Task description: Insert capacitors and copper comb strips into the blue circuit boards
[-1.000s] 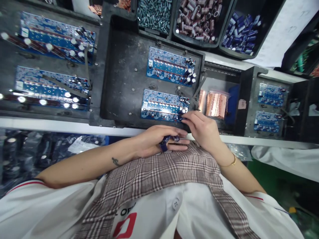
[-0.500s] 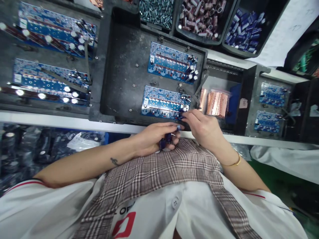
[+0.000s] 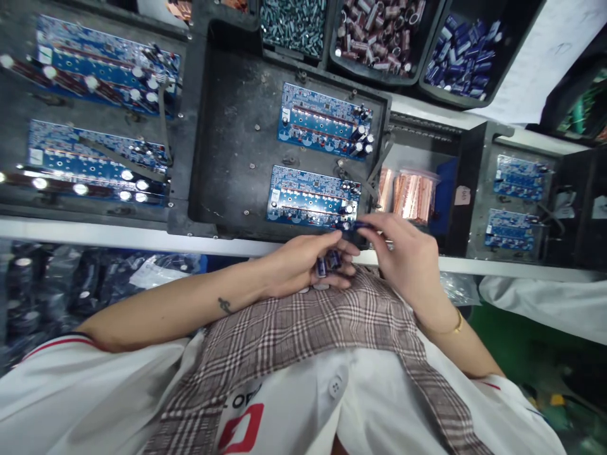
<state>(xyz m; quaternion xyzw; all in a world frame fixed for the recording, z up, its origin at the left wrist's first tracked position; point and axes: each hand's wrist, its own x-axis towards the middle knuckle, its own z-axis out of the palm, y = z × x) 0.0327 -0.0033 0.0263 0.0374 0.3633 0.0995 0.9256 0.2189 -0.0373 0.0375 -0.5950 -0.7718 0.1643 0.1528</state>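
Observation:
My left hand (image 3: 308,264) is palm up below the tray's front edge, its fingers curled around dark blue capacitors (image 3: 328,261). My right hand (image 3: 403,256) pinches a small dark blue capacitor (image 3: 363,224) between thumb and forefinger, at the lower right corner of the nearer blue circuit board (image 3: 310,197). That board lies in a black tray (image 3: 227,126) and has a few capacitors at its right end. Behind it in the same tray lies the farther blue board (image 3: 322,120), with several upright capacitors at its right end.
Bins of green parts (image 3: 294,25), brown capacitors (image 3: 379,31) and blue capacitors (image 3: 462,57) stand at the back. A left tray (image 3: 177,183) and a right tray (image 3: 478,158) hold more boards. Bagged copper strips (image 3: 413,196) lie right of the middle tray.
My right hand has moved slightly right, and a blue capacitor now shows at its fingertips. The fingers of my left hand have spread a little, and its capacitors have shifted.

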